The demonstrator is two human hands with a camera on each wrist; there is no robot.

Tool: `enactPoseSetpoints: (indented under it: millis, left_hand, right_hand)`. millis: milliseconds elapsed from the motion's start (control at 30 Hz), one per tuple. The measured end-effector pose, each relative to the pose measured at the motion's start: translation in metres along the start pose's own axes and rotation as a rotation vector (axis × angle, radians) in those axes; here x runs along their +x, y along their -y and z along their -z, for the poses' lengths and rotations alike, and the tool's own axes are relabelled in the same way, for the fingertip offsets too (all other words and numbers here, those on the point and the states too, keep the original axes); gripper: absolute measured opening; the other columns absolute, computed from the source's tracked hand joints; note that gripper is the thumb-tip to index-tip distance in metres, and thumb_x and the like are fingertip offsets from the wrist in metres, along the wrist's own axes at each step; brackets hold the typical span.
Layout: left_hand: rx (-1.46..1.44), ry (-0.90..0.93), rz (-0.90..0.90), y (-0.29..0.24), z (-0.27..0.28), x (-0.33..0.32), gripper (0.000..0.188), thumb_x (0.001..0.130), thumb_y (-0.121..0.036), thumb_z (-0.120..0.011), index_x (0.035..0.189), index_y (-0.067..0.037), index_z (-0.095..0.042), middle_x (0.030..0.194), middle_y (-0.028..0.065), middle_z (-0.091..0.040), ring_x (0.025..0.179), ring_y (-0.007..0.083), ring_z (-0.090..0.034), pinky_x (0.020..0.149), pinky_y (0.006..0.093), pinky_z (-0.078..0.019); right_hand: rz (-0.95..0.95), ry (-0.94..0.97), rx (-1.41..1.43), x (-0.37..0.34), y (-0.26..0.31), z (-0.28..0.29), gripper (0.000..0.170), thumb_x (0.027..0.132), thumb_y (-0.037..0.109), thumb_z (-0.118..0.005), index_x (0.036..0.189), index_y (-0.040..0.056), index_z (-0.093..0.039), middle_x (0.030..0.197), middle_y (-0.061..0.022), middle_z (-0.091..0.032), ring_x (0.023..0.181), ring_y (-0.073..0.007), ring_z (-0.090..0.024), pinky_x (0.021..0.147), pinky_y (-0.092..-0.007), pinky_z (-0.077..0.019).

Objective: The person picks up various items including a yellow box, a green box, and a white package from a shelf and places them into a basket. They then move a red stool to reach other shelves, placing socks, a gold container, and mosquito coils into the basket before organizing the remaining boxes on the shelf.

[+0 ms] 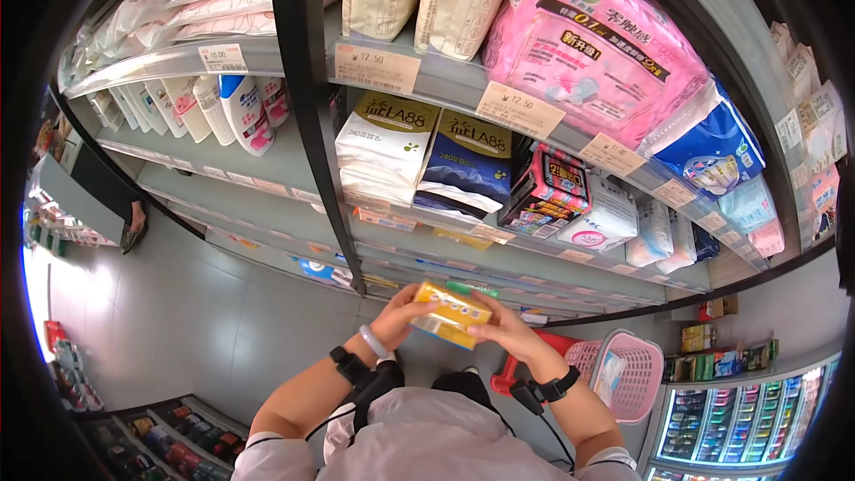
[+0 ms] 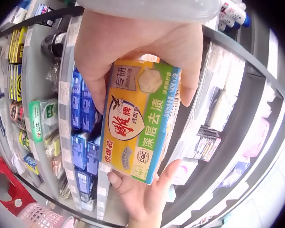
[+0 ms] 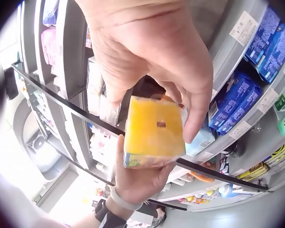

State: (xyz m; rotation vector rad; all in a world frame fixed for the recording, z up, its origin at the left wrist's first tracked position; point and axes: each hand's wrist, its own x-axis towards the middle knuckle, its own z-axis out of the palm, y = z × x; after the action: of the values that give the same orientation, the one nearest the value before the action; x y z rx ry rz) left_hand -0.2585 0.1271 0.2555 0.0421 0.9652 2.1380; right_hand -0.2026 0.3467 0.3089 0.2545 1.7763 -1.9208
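Note:
A yellow pack of soap (image 1: 450, 312) is held in front of the body between both hands. In the left wrist view its orange, green and blue printed face shows, with a picture of a soap bar near one end. My left hand (image 1: 398, 313) grips one end, thumb and fingers on opposite sides of the pack. My right hand (image 1: 509, 331) holds the other end with thumb and fingers. A plain yellow end of the pack faces the right wrist view, with the left hand (image 3: 140, 183) around its far part.
Shelves ahead carry a pink pad package (image 1: 601, 53), white and blue packs (image 1: 463, 156) and price tags (image 1: 521, 110). A pink basket (image 1: 637, 374) with a red handle stands at the lower right. Grey tiled floor (image 1: 214, 321) runs left, where another person's foot (image 1: 135, 227) shows.

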Motion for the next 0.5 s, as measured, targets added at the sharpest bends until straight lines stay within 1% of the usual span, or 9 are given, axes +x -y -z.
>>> enactPoseSetpoints:
  millis: [33, 100, 167, 233, 267, 333, 367, 433, 500]
  left_hand:
    - [-0.004, -0.002, 0.0, 0.0, -0.005, 0.008, 0.053, 0.078, -0.023, -0.068, 0.119, 0.0, -0.045, 0.111, 0.0084, -0.054, 0.106, 0.0169, -0.052, 0.09, 0.0304, -0.0405]
    - [0.196, 0.048, -0.011, 0.001, -0.015, 0.023, 0.052, 0.079, -0.023, -0.067, 0.119, 0.002, -0.044, 0.11, 0.009, -0.054, 0.105, 0.0153, -0.051, 0.089, 0.029, -0.0411]
    - [0.168, 0.069, -0.025, 0.002, -0.028, 0.032, 0.052, 0.08, -0.025, -0.066, 0.119, 0.002, -0.044, 0.11, 0.0094, -0.054, 0.105, 0.0148, -0.052, 0.089, 0.0282, -0.0413]
    - [0.143, 0.093, -0.037, 0.003, -0.031, 0.035, 0.053, 0.081, -0.026, -0.066, 0.119, 0.002, -0.044, 0.11, 0.0097, -0.054, 0.104, 0.0144, -0.052, 0.088, 0.0275, -0.0415]
    - [0.112, 0.115, -0.012, 0.005, -0.03, 0.036, 0.055, 0.081, -0.028, -0.066, 0.121, 0.003, -0.043, 0.111, 0.0102, -0.054, 0.105, 0.0145, -0.052, 0.088, 0.0273, -0.0416]
    - [0.08, 0.137, 0.015, 0.008, -0.028, 0.035, 0.058, 0.081, -0.03, -0.065, 0.122, 0.003, -0.042, 0.113, 0.0107, -0.053, 0.105, 0.0146, -0.052, 0.088, 0.027, -0.0417]
    - [0.075, 0.16, 0.058, 0.007, -0.024, 0.034, 0.061, 0.081, -0.032, -0.066, 0.125, 0.002, -0.04, 0.114, 0.011, -0.053, 0.105, 0.0145, -0.052, 0.088, 0.0272, -0.0418]
    - [0.07, 0.177, 0.099, 0.007, -0.016, 0.029, 0.065, 0.081, -0.033, -0.066, 0.128, 0.002, -0.038, 0.116, 0.0113, -0.052, 0.105, 0.0144, -0.052, 0.088, 0.0274, -0.0418]
    - [0.312, 0.078, 0.097, 0.007, -0.007, 0.025, 0.059, 0.085, -0.026, -0.061, 0.131, 0.002, -0.037, 0.122, 0.0113, -0.051, 0.111, 0.0157, -0.049, 0.093, 0.0288, -0.0387]
  right_hand:
    - [-0.014, -0.029, 0.016, -0.003, 0.001, 0.001, 0.076, 0.077, 0.014, -0.067, 0.138, -0.0013, -0.024, 0.13, -0.0138, -0.043, 0.11, -0.0194, -0.049, 0.084, -0.0293, -0.0466]
    - [-0.027, -0.091, 0.055, -0.009, 0.0, 0.015, 0.077, 0.075, 0.013, -0.068, 0.137, -0.0018, -0.026, 0.129, -0.013, -0.044, 0.109, -0.0192, -0.05, 0.085, -0.0291, -0.0458]
    - [-0.038, -0.157, 0.091, -0.014, 0.0, 0.024, 0.078, 0.073, 0.012, -0.069, 0.137, -0.0022, -0.027, 0.127, -0.0121, -0.045, 0.109, -0.019, -0.05, 0.086, -0.029, -0.045]
    - [0.006, -0.22, 0.126, -0.017, 0.0, 0.029, 0.081, 0.071, 0.017, -0.072, 0.136, -0.0035, -0.027, 0.118, -0.0115, -0.051, 0.101, -0.0174, -0.054, 0.078, -0.0256, -0.0465]
    - [0.006, -0.223, 0.124, -0.017, -0.001, 0.031, 0.081, 0.071, 0.017, -0.072, 0.136, -0.0035, -0.027, 0.118, -0.0115, -0.051, 0.101, -0.0174, -0.054, 0.078, -0.0256, -0.0465]
    - [-0.016, -0.252, 0.113, -0.017, -0.005, 0.034, 0.076, 0.071, 0.016, -0.072, 0.133, -0.0028, -0.033, 0.108, -0.0102, -0.057, 0.095, -0.0168, -0.056, 0.077, -0.026, -0.0459]
    - [-0.017, -0.253, 0.113, -0.017, -0.004, 0.033, 0.076, 0.071, 0.016, -0.072, 0.133, -0.0028, -0.033, 0.108, -0.0102, -0.057, 0.095, -0.0168, -0.056, 0.077, -0.026, -0.0459]
    - [-0.009, -0.263, 0.082, -0.016, -0.001, 0.029, 0.069, 0.073, 0.011, -0.067, 0.133, -0.0007, -0.035, 0.107, -0.0074, -0.058, 0.1, -0.0149, -0.054, 0.086, -0.0266, -0.0422]
    - [0.005, -0.223, 0.017, -0.013, 0.0, 0.028, 0.069, 0.074, 0.011, -0.066, 0.134, -0.0004, -0.034, 0.107, -0.0078, -0.058, 0.098, -0.0145, -0.054, 0.085, -0.0261, -0.0419]
